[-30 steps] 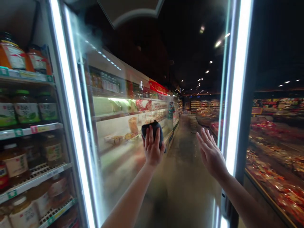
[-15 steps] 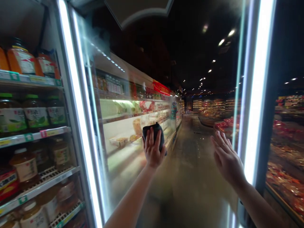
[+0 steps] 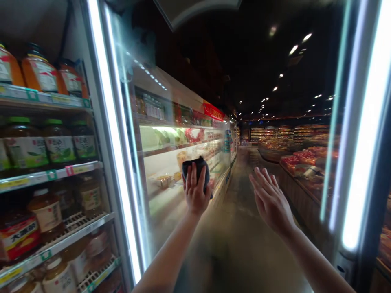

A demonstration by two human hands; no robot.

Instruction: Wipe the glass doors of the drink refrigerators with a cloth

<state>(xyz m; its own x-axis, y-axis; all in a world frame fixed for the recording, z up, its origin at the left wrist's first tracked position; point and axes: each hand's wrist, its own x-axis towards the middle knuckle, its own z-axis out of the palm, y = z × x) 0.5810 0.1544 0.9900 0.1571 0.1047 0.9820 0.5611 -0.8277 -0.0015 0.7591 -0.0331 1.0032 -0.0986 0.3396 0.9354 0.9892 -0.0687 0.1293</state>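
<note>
A glass door [image 3: 244, 244] framed by bright light strips stands in front of me, fogged in places. My left hand [image 3: 196, 195] presses a dark cloth [image 3: 199, 165] flat against the glass, its fingers spread over the cloth. Further right, my right hand [image 3: 271, 199] is raised with fingers stretched out and nothing in it; whether it touches the glass I cannot tell.
Shelves with bottles [image 3: 58, 142] and jars [image 3: 47, 209] stand close on the left. A bright light strip [image 3: 363, 134] runs down the right side. Beyond the glass are a lit display case [image 3: 165, 146] and produce stands [image 3: 305, 162].
My right hand has moved left, closer to my left hand and away from the right light strip. The view has shifted, and the door frame edges appear further right. The cloth stays under my left hand.
</note>
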